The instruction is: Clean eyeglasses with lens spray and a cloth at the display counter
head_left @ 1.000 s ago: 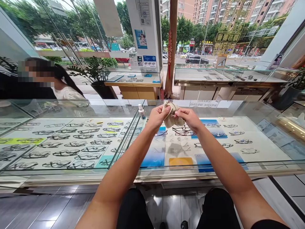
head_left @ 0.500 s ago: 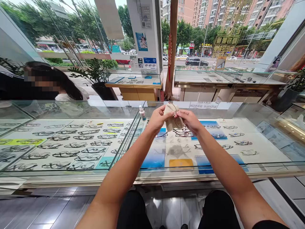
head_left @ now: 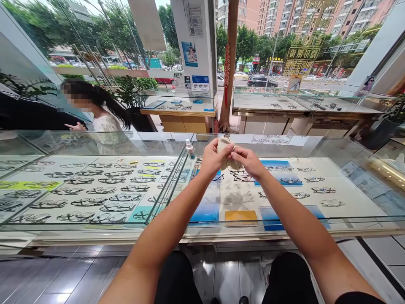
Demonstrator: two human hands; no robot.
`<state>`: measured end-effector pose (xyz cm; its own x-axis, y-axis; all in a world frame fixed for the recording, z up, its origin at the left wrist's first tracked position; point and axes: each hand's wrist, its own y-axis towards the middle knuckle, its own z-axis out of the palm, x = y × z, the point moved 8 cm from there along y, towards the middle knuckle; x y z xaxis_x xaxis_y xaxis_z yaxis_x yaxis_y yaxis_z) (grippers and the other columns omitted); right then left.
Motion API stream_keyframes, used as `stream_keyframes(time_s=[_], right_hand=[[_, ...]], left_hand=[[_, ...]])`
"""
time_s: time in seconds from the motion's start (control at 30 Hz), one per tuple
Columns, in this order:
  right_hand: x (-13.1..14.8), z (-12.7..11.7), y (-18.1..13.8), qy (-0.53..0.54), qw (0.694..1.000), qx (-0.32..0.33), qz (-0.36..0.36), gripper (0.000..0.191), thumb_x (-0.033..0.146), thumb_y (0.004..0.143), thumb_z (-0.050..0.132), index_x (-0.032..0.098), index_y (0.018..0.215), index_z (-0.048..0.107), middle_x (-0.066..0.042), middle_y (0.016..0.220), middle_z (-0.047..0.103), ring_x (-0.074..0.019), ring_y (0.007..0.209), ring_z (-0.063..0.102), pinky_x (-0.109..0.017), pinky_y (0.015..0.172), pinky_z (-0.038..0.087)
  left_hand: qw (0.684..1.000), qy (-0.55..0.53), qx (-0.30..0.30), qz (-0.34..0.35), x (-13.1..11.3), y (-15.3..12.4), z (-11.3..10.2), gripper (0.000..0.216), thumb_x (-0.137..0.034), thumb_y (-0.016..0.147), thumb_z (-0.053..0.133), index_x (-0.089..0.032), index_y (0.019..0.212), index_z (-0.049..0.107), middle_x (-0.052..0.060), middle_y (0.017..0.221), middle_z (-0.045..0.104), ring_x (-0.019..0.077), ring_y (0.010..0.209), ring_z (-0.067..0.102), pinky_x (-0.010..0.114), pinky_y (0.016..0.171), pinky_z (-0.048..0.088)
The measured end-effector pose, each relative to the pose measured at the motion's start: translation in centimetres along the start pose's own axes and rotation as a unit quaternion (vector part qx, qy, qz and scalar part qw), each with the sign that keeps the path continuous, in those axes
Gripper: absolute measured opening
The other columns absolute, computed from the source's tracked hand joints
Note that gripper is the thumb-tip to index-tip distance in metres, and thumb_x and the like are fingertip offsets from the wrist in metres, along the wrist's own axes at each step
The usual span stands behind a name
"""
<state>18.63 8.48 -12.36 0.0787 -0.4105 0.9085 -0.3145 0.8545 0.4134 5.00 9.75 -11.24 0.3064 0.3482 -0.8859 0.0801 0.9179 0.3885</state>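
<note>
In front of me, above the glass counter, both my hands meet on a small beige cloth (head_left: 223, 145). My left hand (head_left: 216, 155) is closed on its left side, the thumb pressed over the fabric. My right hand (head_left: 247, 160) pinches at its right edge. A thin dark line curves across the cloth and a thin loop hangs below it; whether this is a cord or a spectacle rim I cannot tell. The fingers hide much of the cloth. Under the counter glass below lie eyeglasses (head_left: 242, 177). Left of my hands, a small white spray bottle (head_left: 190, 150) stands upright.
Rows of eyeglasses (head_left: 110, 180) fill the left display case. An orange-yellow card (head_left: 241, 217) and blue cards (head_left: 292, 217) lie inside the right one. Beyond the counter, a person (head_left: 106, 122) is at the left. More glass cases (head_left: 268, 101) stand by the window.
The cloth, which hung lower and more spread out, is now bunched up between my fingers. My left thumb has shifted over it. The person beyond the counter has moved right, a hand now showing.
</note>
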Motion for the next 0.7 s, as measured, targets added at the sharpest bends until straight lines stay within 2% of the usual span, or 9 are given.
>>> stream_keyframes(time_s=[0.17, 0.3, 0.53, 0.7], right_hand=[[-0.1, 0.6, -0.1, -0.028, 0.999, 0.010, -0.013, 0.059, 0.081, 0.087, 0.080, 0.022, 0.090, 0.083, -0.006, 0.100, 0.062, -0.0210, 0.090, 0.058, -0.036, 0.081, 0.045], [-0.3, 0.9, -0.1, -0.037, 0.999, 0.019, -0.008, 0.059, 0.081, 0.089, 0.078, 0.022, 0.092, 0.084, -0.006, 0.101, 0.062, -0.0211, 0.090, 0.058, -0.036, 0.082, 0.046], [0.3, 0.2, 0.2, -0.020, 1.000, 0.010, -0.012, 0.054, 0.075, 0.089, 0.081, 0.021, 0.087, 0.081, -0.004, 0.096, 0.064, -0.0206, 0.090, 0.057, -0.037, 0.090, 0.047], [-0.2, -0.8, 0.4, 0.027, 0.999, -0.012, 0.016, 0.051, 0.072, 0.084, 0.084, 0.021, 0.082, 0.076, -0.003, 0.091, 0.068, -0.0205, 0.090, 0.056, -0.036, 0.091, 0.045]], left_hand=[[0.998, 0.022, -0.039, 0.054, -0.3, 0.0, -0.6, 0.058, -0.069, 0.076, 0.096, -0.018, 0.090, 0.074, 0.000, 0.074, 0.066, 0.0110, 0.065, 0.053, 0.025, 0.062, 0.043], [0.997, 0.028, -0.047, 0.057, -0.4, 0.1, -1.0, 0.056, -0.071, 0.082, 0.091, -0.019, 0.083, 0.071, -0.001, 0.070, 0.060, 0.0114, 0.062, 0.048, 0.027, 0.059, 0.039], [0.998, 0.022, -0.010, 0.052, -0.6, 0.8, -1.1, 0.061, -0.076, 0.081, 0.089, -0.020, 0.075, 0.066, 0.000, 0.067, 0.058, 0.0122, 0.060, 0.046, 0.028, 0.057, 0.038], [0.998, 0.019, 0.039, 0.035, -0.1, 1.4, -1.0, 0.063, -0.078, 0.076, 0.091, -0.018, 0.086, 0.074, 0.003, 0.078, 0.071, 0.0151, 0.070, 0.058, 0.028, 0.066, 0.046]])
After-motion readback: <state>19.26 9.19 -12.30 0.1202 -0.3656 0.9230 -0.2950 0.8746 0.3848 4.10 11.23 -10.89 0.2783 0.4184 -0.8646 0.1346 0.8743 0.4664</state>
